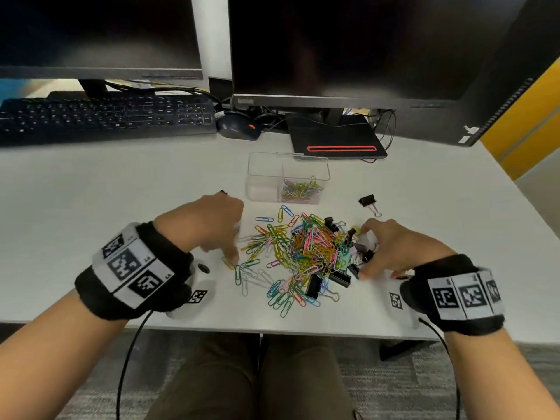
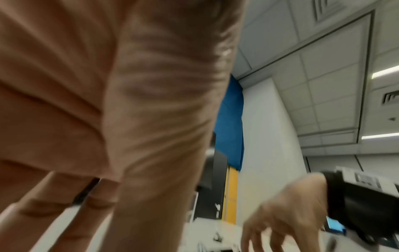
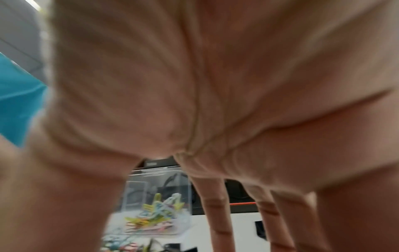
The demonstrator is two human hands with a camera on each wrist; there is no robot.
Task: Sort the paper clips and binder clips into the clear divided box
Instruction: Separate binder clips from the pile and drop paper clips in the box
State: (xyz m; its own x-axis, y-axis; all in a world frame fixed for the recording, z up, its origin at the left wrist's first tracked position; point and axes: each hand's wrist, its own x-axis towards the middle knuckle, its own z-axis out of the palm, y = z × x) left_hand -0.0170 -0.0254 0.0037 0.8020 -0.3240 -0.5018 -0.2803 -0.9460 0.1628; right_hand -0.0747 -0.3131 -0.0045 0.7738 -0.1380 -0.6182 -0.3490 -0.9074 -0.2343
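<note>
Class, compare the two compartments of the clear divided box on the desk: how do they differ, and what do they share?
The box's right compartment holds a small heap of coloured paper clips; the left compartment looks empty. No binder clips show in either. The right compartment sits nearer the stray binder clip; the left, nearer the left hand. Both have clear walls.

Clear glossy plastic box (image 1: 274,169); coloured coated wire paper clips (image 1: 306,253); matt white desk (image 1: 121,183).

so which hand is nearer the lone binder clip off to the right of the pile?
Right. The right hand sits just below the lone binder clip; the left hand is across the pile.
</note>
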